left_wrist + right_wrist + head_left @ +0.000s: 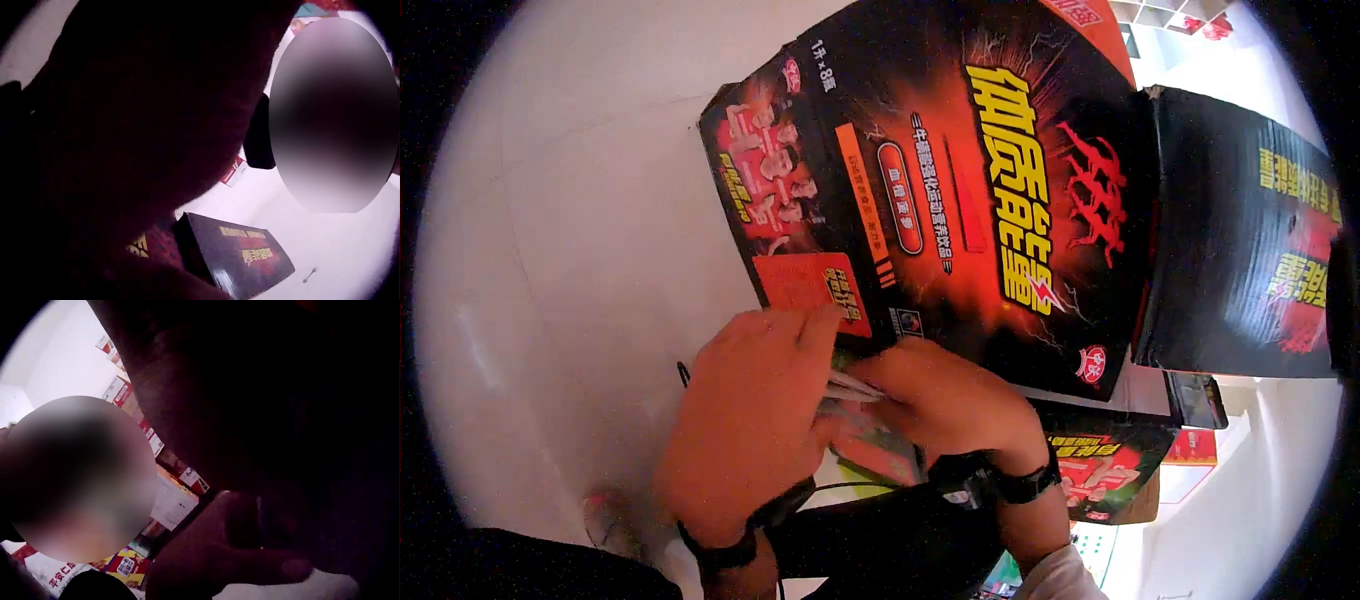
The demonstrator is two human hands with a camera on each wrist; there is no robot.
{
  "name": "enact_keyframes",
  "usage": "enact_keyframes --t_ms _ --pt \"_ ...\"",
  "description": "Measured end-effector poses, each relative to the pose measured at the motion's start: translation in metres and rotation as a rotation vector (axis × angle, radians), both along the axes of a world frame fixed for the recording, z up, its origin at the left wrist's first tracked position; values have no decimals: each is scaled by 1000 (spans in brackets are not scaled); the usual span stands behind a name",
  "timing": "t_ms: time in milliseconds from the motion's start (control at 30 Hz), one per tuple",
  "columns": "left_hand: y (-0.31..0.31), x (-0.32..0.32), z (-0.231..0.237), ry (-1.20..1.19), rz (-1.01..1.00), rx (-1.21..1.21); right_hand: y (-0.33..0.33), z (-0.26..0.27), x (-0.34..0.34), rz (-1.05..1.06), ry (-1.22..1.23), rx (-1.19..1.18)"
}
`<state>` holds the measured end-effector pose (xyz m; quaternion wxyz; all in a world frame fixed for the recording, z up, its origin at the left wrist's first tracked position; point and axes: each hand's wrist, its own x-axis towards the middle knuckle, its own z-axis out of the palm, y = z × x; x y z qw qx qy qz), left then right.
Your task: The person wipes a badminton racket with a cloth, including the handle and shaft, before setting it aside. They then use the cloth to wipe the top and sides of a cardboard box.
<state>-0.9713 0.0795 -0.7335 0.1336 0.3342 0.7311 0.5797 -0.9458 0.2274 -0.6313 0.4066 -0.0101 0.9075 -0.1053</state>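
Both hands meet in front of a black carton [940, 190] with red and yellow print. Between them is a thin, clear plastic packet [875, 450] with reddish and green parts, its pale edge pinched at the fingertips. My left hand [750, 420] grips it from the left, fingers curled, knuckles up by the carton's lower corner. My right hand [950, 395] pinches it from the right with bent fingers. The palms hide much of the packet. In the wrist views the left hand [150, 125] and right hand [231, 550] are very dark.
A carton flap [1250, 230] stands out at the right. Below the carton is another printed box [1100, 465]. Pale floor [570, 250] spreads at the left, and a dark-clothed leg [890, 545] lies beneath the hands. Printed boxes [125, 394] line the right wrist view.
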Motion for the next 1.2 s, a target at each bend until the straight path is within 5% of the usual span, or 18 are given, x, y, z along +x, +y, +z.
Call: enact_keyframes --t_ms 233,367,433,500,600,700,900,1100,1200 --pt "34 19 -35 -137 -176 -379 17 -41 -10 206 -152 59" --pt "37 24 -44 -132 59 -338 8 -45 -25 309 -121 164" --pt "26 9 -12 -206 138 -369 -17 -14 -36 300 122 206" --pt "25 5 16 14 666 -11 -43 24 -42 400 379 259" --pt "43 2 42 69 794 233 -54 57 -32 643 603 483" --pt "88 24 42 -158 532 373 -42 67 -19 687 505 685" --pt "136 53 43 -154 310 480 -3 77 19 609 335 881" --pt "155 27 47 0 373 642 7 66 26 424 609 882" --pt "157 -6 31 89 425 653 11 47 8 524 683 1028"
